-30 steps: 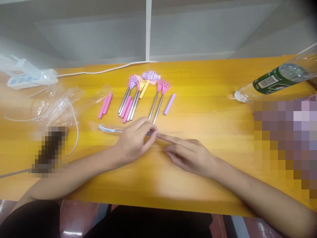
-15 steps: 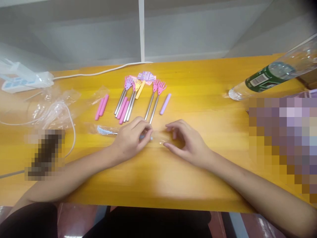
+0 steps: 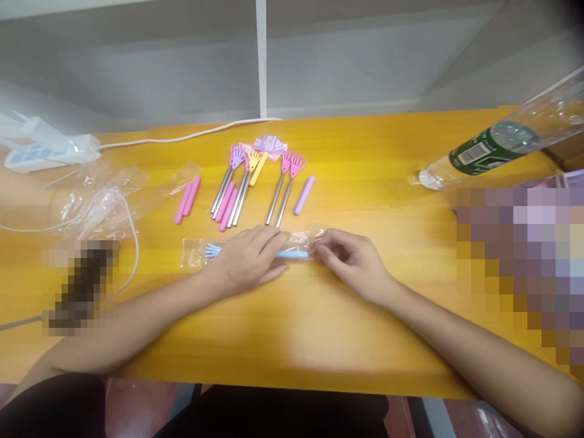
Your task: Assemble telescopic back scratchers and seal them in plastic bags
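Observation:
A blue hand-shaped scratcher (image 3: pixel 292 253) lies in a clear plastic sleeve (image 3: pixel 194 250) across the yellow table (image 3: pixel 365 316). My left hand (image 3: pixel 249 258) rests on top of it with fingers laid flat, pressing the middle down. My right hand (image 3: pixel 353 261) pinches the sleeve's right end between curled fingers. Just beyond my hands lie several scratchers (image 3: pixel 237 182) with pink, purple and yellow hand heads and metal stems, plus loose pink handles (image 3: pixel 187 198) and a lilac handle (image 3: pixel 304 194).
Crumpled clear bags (image 3: pixel 98 194) and a white cable (image 3: pixel 132 237) lie at the left, with a white power strip (image 3: pixel 45 149) behind. A plastic bottle (image 3: pixel 497 149) with a green label lies at the right. Blurred patches sit at both sides.
My right hand has closed and taken hold of the sleeve's right end. My left hand flattened onto the blue scratcher, which now shows further to the right.

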A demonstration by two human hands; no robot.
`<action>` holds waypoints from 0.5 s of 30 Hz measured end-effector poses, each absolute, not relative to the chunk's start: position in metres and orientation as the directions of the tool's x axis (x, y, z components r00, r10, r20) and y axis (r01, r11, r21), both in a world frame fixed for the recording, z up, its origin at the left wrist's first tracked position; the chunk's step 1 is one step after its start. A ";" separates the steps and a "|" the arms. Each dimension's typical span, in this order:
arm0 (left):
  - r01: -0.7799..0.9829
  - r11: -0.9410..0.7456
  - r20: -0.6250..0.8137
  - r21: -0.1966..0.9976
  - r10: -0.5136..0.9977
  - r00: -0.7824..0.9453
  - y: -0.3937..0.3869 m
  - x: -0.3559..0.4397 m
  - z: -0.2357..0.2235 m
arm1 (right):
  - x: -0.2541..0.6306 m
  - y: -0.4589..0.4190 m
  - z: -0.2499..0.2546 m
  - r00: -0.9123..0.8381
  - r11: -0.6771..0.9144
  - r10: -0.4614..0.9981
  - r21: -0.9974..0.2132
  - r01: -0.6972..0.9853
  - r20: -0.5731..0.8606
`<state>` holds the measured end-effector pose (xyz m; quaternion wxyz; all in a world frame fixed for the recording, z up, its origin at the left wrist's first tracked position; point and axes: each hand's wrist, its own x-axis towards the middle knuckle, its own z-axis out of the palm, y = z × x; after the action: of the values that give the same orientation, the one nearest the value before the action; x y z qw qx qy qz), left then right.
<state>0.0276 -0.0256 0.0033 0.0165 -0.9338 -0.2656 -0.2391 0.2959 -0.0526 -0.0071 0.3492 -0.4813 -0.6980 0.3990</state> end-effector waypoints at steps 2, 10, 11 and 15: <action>0.525 -0.846 0.441 0.089 0.506 0.741 -0.023 0.026 -0.001 | 0.302 -0.046 -0.008 -0.276 0.243 0.953 -0.862 0.445 0.127; 0.556 -0.819 0.388 0.143 0.563 0.730 -0.010 0.017 -0.006 | 0.314 -0.032 -0.007 -0.263 0.216 0.961 -0.833 0.510 0.089; 0.557 -0.814 0.378 0.163 0.574 0.727 -0.010 0.017 -0.007 | 0.315 -0.031 -0.007 -0.271 0.191 0.961 -0.852 0.487 0.061; 0.567 -0.791 0.366 0.229 0.610 0.703 -0.011 0.018 -0.006 | 0.319 -0.030 -0.010 -0.301 0.054 0.952 -0.932 0.359 -0.061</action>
<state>0.0179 -0.0107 -0.0060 -0.0495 -0.9214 -0.3193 -0.2158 0.3185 -0.0304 -0.0097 0.3144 -0.5006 -0.6544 0.4716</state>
